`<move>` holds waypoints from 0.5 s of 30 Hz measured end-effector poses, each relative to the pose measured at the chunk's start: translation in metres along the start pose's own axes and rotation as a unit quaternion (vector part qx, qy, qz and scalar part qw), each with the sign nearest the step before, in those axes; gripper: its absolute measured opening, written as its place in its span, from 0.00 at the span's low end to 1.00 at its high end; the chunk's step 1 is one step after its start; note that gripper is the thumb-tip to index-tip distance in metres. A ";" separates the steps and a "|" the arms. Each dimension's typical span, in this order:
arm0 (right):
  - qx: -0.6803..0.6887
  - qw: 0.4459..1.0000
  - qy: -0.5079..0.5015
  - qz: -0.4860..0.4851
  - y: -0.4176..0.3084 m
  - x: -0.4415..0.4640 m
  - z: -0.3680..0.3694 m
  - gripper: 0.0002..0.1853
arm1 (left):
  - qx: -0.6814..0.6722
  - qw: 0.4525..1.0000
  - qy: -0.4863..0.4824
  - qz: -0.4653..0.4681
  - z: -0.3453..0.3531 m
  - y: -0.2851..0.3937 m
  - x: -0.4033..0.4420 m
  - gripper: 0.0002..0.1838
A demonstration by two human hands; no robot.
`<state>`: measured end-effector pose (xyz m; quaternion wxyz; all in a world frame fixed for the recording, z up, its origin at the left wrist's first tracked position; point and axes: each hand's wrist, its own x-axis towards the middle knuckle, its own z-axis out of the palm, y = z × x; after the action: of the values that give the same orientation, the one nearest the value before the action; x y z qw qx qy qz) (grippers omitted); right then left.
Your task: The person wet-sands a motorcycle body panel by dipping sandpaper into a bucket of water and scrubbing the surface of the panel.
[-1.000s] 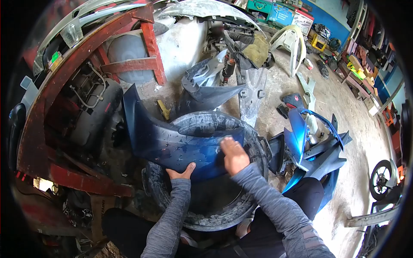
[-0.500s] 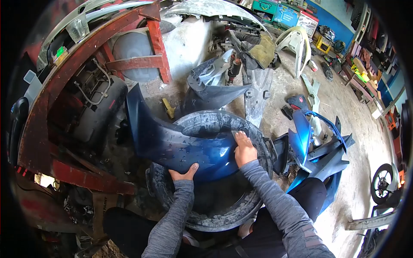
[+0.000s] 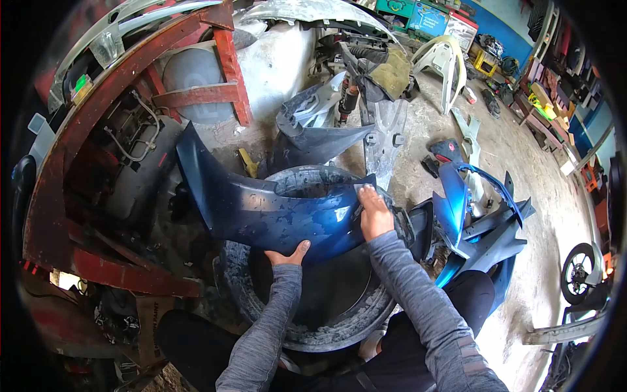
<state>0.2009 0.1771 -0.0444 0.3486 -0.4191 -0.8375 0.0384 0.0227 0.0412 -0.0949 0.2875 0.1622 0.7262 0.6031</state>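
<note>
- Left hand (image 3: 287, 253): is grasping the blue panel (image 3: 281, 215) at its near edge. The thumb is lying on the upper face, spread wide from the other fingers, which are passing underneath and staying out of sight.
- Right hand (image 3: 377, 214): is resting palm down near the panel's right end. Its fingers (image 3: 369, 196) are lying side by side, slightly bent, touching the surface and pointing away from the person. Whether they are pinching anything beneath: cannot tell.
- Panel, position: is spanning the round black tub (image 3: 317, 341) in front of the person, its left end overhanging the rim. Whether the underside is touching the rim: cannot tell.
- Panel, orientation: the long axis is running left to right across the person's front, bending along its length. The left end is sweeping up and away to a pointed tip; at the right end, 1 dark corner is showing just beyond the right fingertips. The glossy face is turning upward, showing blotches and 1 bright reflection beside the right hand.
- Surroundings: a red wooden frame (image 3: 196, 96) is standing to the left, a dark plastic part (image 3: 317, 145) is lying behind the tub, and blue fairing pieces (image 3: 451, 199) are sitting on the floor (image 3: 522, 215) to the right.
</note>
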 end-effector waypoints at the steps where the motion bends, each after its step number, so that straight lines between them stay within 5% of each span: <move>1: 0.000 1.000 -0.001 0.000 -0.003 -0.002 0.000 0.25 | 0.000 1.000 0.000 -0.001 -0.001 0.003 -0.001 0.55; 4: -0.022 0.995 0.000 -0.098 -0.031 -0.018 -0.005 0.24 | -0.002 1.000 -0.020 0.004 0.000 0.010 -0.005 0.56; 6: -0.016 0.997 0.009 -0.077 -0.023 -0.013 -0.001 0.24 | -0.088 0.995 -0.040 0.038 -0.001 0.009 -0.002 0.56; 9: -0.059 0.998 0.010 0.003 0.003 0.016 0.009 0.23 | -0.037 0.999 -0.028 0.029 0.001 0.006 -0.001 0.56; 13: -0.040 0.991 -0.007 -0.128 -0.039 -0.010 -0.001 0.24 | -0.010 1.000 -0.017 0.013 0.003 0.001 0.002 0.56; 15: -0.035 0.995 -0.005 -0.088 -0.023 -0.003 0.002 0.24 | -0.059 0.997 -0.032 0.046 0.002 -0.004 0.007 0.57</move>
<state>0.1852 0.1599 -0.0392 0.3317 -0.3554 -0.8736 -0.0202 0.0193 0.0462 -0.1003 0.2916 0.1977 0.6717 0.6516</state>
